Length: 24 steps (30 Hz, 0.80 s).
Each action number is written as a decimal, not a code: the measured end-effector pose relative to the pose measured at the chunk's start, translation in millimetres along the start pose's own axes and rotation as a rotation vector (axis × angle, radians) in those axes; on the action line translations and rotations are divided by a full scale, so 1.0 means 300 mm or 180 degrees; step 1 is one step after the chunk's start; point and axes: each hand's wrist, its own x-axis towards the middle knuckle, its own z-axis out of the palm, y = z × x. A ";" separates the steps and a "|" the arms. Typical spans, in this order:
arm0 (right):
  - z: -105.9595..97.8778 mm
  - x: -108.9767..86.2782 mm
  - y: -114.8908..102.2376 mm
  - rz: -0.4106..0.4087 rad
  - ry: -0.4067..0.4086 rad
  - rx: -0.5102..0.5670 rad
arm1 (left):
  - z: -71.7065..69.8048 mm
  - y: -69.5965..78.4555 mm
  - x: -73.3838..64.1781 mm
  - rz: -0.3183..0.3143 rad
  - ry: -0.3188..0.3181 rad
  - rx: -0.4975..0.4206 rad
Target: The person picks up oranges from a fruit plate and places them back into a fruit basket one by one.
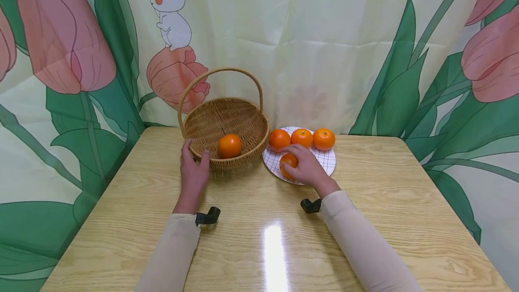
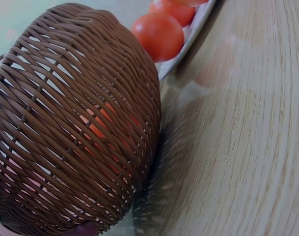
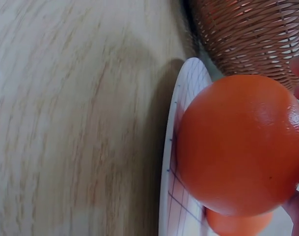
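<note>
My left hand (image 1: 193,174) grips the near left rim of a wicker basket (image 1: 247,120) with a tall arched handle. Inside the basket lies one orange (image 1: 229,146); through the weave it shows as a red-orange patch in the left wrist view. To the right, my right hand (image 1: 307,168) holds another orange (image 3: 242,145) between thumb and fingers, at the near part of a white plate (image 1: 327,162) with a thin grid pattern. Three more oranges (image 1: 302,138) sit in a row along the plate's far side. The right hand's fingers are only partly visible in its wrist view.
Basket and plate stand side by side near the far edge of a light wooden table (image 1: 243,238). Behind them hangs a curtain (image 1: 324,57) printed with tulips and a rabbit. A black wrist mount (image 1: 208,216) sits at the left cuff, another mount (image 1: 311,206) at the right.
</note>
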 end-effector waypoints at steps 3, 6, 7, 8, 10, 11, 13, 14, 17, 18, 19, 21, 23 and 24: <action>0.004 -0.001 0.004 -0.0032 0.0000 -0.0050 | 0.000 0.001 0.000 -0.0016 0.0013 0.0018; 0.009 -0.003 0.010 -0.0042 -0.0018 -0.0125 | 0.000 0.001 0.001 -0.0018 0.0012 0.0024; 0.011 -0.003 0.012 -0.0037 -0.0024 -0.0134 | 0.001 0.001 0.001 -0.0019 0.0010 0.0025; 0.013 -0.003 0.013 -0.0027 -0.0034 -0.0141 | 0.001 0.001 0.001 -0.0019 0.0005 0.0020; 0.017 -0.004 0.017 -0.0013 -0.0049 -0.0149 | 0.001 0.000 0.002 -0.0012 -0.0001 0.0019; 0.020 -0.004 0.019 -0.0007 -0.0054 -0.0144 | 0.001 -0.001 0.002 -0.0012 0.0000 0.0018; 0.024 -0.002 0.021 0.0007 -0.0067 -0.0128 | 0.001 -0.001 0.002 -0.0012 0.0006 0.0009; 0.026 -0.002 0.022 0.0014 -0.0073 -0.0129 | 0.001 -0.002 0.002 -0.0013 0.0010 -0.0001; 0.034 -0.002 0.025 0.0019 -0.0086 -0.0136 | 0.001 -0.003 0.003 -0.0012 0.0021 -0.0036; 0.038 -0.002 0.026 0.0027 -0.0096 -0.0145 | 0.001 -0.004 0.004 -0.0011 0.0024 -0.0048; 0.041 -0.002 0.027 0.0035 -0.0103 -0.0150 | 0.001 -0.004 0.004 -0.0013 0.0026 -0.0056; 0.046 -0.002 0.028 0.0040 -0.0110 -0.0152 | 0.001 -0.006 0.005 -0.0016 0.0027 -0.0064; 0.052 -0.001 0.027 0.0056 -0.0116 -0.0147 | 0.001 -0.008 0.005 -0.0022 0.0026 -0.0048; 0.056 -0.001 0.027 0.0062 -0.0113 -0.0145 | 0.001 -0.009 0.005 -0.0030 0.0022 -0.0034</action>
